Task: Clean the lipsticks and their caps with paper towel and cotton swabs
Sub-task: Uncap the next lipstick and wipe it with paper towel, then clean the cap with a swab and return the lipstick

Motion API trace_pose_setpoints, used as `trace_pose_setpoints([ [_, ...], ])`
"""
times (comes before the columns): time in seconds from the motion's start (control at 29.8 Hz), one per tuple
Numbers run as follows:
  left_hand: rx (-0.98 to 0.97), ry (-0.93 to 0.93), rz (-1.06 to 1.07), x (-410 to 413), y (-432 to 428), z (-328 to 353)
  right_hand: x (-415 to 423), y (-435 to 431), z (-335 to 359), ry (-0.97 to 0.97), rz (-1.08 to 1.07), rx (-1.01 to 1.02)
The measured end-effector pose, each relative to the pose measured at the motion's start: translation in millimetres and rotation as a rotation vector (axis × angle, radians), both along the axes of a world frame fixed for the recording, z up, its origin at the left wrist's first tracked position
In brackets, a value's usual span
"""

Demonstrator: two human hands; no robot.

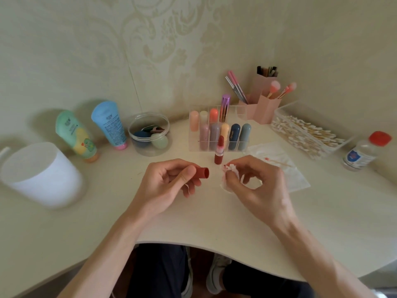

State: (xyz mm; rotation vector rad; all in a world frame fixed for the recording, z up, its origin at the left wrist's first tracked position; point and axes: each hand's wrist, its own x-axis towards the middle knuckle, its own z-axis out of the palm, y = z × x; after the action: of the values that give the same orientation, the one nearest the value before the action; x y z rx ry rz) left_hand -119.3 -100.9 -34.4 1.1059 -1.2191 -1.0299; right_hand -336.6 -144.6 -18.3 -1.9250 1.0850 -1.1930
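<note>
Looking down from the head camera, the two hands sit close together over the pale cream worktop (193, 220), just in front of the clear acrylic lipstick organiser (219, 145), the landmark for everything here. The left hand (171, 181) curls thumb and fingers round a short brick-red cylindrical plastic cap (203, 173). The cap is turned on its side with its open mouth facing the other hand, presumably so the inside can be reached. The right hand (253, 179) pinches a small crumpled wad of white paper towel (231, 168) between thumb and fingertips, with red smears at its tip. The wad sits just beside the cap's mouth, with a narrow gap between them, so the hands are apart. The uncapped lipstick with a red bullet and brick-red base (219, 150) stands upright right at the organiser's front wall, between it and the hands, likely parked on its base so the bullet touches nothing. To the right of the organiser lies a flat white paper towel sheet (296, 179) with a wooden-stemmed cotton swab with a reddened tip (277, 161) on it, probably kept there to spare the worktop stains. Further right of the organiser, a clear plastic tray of fresh cotton swabs (309, 130) stands within reach. I judge the step in hand to be wiping the cap's inside.
</note>
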Motion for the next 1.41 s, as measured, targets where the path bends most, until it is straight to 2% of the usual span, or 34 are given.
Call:
trace_pose_setpoints([
  [0.07,0.003,0.011,0.028,0,-1,1,-2,-7,-2,0.049,0.050,0.107],
  [0.23,0.000,-0.022,0.071,1,0,2,-6,-10,1,-0.056,0.166,0.478],
  [0.27,-0.003,-0.028,0.086,1,0,1,-7,-12,-1,-0.027,0.148,0.459],
  [0.37,-0.020,-0.076,0.125,3,0,0,-10,-16,-7,0.158,-0.016,0.188],
  [0.44,-0.015,-0.104,0.149,2,-1,0,-13,-18,-9,0.175,-0.093,0.092],
  [0.57,-0.033,-0.238,0.268,-1,-3,0,-17,-21,-9,0.161,-0.175,0.064],
  [0.67,-0.045,-0.341,0.346,1,-6,-4,-24,-25,-7,0.242,-0.290,0.018],
  [0.8,-0.059,-0.577,0.488,4,-9,-13,-33,-32,-7,0.318,-0.429,-0.005],
  [0.97,-0.119,-0.849,0.517,3,-14,-14,-35,-35,-10,0.328,-0.451,-0.002],
  [1.17,-0.074,-0.954,0.532,7,-23,-13,-44,-41,-11,0.447,-0.514,0.062],
  [1.27,-0.058,-0.948,0.553,2,-22,-13,-46,-42,-12,0.474,-0.519,0.080],
  [1.41,-0.241,-0.918,0.615,-15,-18,-2,-50,-42,-16,0.510,-0.571,0.049],
])
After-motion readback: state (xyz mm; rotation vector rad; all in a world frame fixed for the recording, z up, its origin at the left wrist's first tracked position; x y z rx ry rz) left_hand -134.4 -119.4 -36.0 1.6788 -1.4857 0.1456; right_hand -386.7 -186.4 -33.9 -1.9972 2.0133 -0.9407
